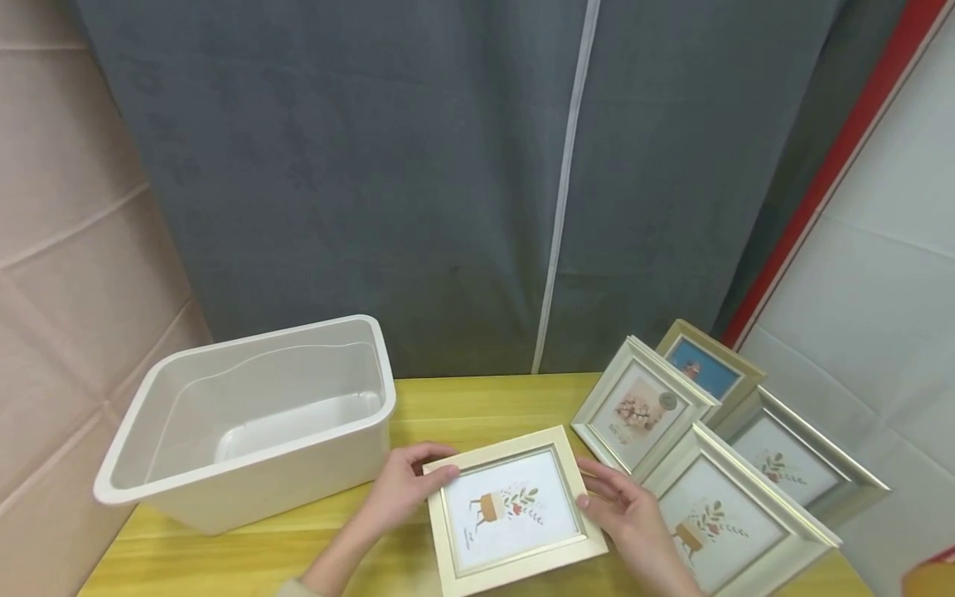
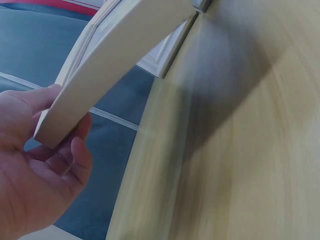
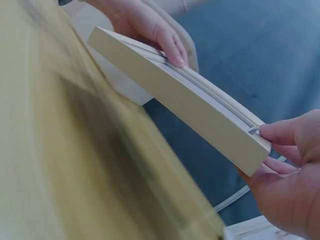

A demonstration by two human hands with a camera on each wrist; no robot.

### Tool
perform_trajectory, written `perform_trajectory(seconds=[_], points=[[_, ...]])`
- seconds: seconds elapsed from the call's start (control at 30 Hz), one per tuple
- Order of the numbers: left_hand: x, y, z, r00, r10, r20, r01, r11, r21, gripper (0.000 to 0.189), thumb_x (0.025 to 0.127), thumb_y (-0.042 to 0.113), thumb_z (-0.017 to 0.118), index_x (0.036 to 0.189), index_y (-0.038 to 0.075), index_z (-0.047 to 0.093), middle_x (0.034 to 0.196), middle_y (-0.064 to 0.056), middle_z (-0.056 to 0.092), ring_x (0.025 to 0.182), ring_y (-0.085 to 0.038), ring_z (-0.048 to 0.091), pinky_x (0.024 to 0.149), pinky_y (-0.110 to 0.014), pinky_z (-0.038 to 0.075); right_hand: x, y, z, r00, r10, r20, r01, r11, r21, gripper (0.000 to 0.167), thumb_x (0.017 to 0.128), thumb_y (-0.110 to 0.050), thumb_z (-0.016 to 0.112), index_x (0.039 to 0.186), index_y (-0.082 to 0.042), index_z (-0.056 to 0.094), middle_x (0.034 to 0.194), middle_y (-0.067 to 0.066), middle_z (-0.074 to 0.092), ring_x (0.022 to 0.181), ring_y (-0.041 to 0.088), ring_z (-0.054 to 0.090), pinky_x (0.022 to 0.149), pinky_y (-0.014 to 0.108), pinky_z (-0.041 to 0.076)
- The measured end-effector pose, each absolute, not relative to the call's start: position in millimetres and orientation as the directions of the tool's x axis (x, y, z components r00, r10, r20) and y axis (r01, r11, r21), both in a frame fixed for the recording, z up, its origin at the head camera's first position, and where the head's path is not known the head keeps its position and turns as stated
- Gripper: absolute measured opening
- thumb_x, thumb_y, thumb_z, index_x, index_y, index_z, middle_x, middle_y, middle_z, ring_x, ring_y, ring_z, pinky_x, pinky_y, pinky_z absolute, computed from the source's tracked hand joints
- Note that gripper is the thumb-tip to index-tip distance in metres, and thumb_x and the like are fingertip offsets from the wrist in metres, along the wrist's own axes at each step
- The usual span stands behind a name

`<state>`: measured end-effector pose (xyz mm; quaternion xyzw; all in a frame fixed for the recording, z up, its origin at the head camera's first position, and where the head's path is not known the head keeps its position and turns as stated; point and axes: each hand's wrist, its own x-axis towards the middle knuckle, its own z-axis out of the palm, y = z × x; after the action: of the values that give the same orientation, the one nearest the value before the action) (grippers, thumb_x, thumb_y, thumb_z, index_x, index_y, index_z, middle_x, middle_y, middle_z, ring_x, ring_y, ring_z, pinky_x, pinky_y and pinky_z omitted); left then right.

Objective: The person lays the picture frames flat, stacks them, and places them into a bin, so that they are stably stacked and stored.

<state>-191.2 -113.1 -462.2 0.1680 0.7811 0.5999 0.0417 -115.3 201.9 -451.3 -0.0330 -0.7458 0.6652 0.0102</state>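
Note:
A cream picture frame (image 1: 515, 507) with a deer-and-flowers print is held between both hands above the table. My left hand (image 1: 410, 485) pinches its left edge, thumb on the front and fingers behind. On the opposite edge my right hand (image 1: 630, 522) grips it the same way, thumb over the front border. The left wrist view shows the picture frame (image 2: 110, 65) tilted, its thick side toward the camera and a shadow on the wood below. In the right wrist view, the right thumb presses the picture frame (image 3: 185, 107) near a corner.
A deep off-white plastic bin (image 1: 269, 464) stands at the left of the yellow wooden table (image 1: 477, 406). Several framed pictures stand at the right, among them a pale one with blossoms (image 1: 637, 410) and a tan one with a blue print (image 1: 705, 365). A grey curtain (image 1: 373, 182) hangs behind.

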Motion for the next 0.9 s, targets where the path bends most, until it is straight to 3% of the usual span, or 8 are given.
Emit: perform_trajectory(seconds=[0.1,0.43,0.67,0.9], points=[[-193.8,-111.8,-466.8,-0.946,0.289,0.145,0.228,0.28,0.933,0.023,0.09,0.016,0.08,0.108,0.003,0.077,0.092,-0.005,0.074,0.068,-0.011,0.059,0.059,-0.022,0.049,-115.2,202.4,-462.8,-0.996,0.05,-0.073,0.077,0.086,-0.993,0.055,0.094,-0.002,0.069,0.145,0.003,0.051,0.133,0.026,0.062,0.117,0.038,0.064,0.086,0.037,0.059],[-195.7,-110.1,-477.4,-0.94,0.299,0.163,0.278,0.4,0.873,0.021,0.088,0.02,0.082,0.105,0.007,0.078,0.087,0.0,0.073,0.067,-0.013,0.056,0.057,-0.024,0.047,-111.6,206.4,-493.4,-0.989,0.023,-0.146,0.148,0.096,-0.984,0.056,0.093,-0.003,0.071,0.144,0.007,0.05,0.126,0.026,0.066,0.114,0.035,0.066,0.089,0.034,0.058],[-197.2,-110.0,-482.9,-0.939,0.306,0.159,0.283,0.42,0.862,0.024,0.087,0.02,0.083,0.105,0.005,0.078,0.083,0.001,0.071,0.062,-0.008,0.05,0.054,-0.024,0.042,-110.6,208.0,-506.8,-0.99,0.015,-0.143,0.143,0.116,-0.983,0.058,0.091,-0.003,0.072,0.143,0.01,0.049,0.123,0.027,0.067,0.115,0.036,0.066,0.087,0.033,0.058],[-201.9,-112.0,-492.9,-0.935,0.327,0.136,0.262,0.38,0.887,0.023,0.089,0.019,0.081,0.108,0.006,0.078,0.089,0.002,0.073,0.067,-0.011,0.053,0.058,-0.023,0.045,-112.5,211.3,-511.9,-0.99,-0.038,-0.139,0.133,0.131,-0.982,0.064,0.09,-0.002,0.072,0.147,0.01,0.045,0.124,0.028,0.067,0.108,0.031,0.069,0.086,0.026,0.056]])
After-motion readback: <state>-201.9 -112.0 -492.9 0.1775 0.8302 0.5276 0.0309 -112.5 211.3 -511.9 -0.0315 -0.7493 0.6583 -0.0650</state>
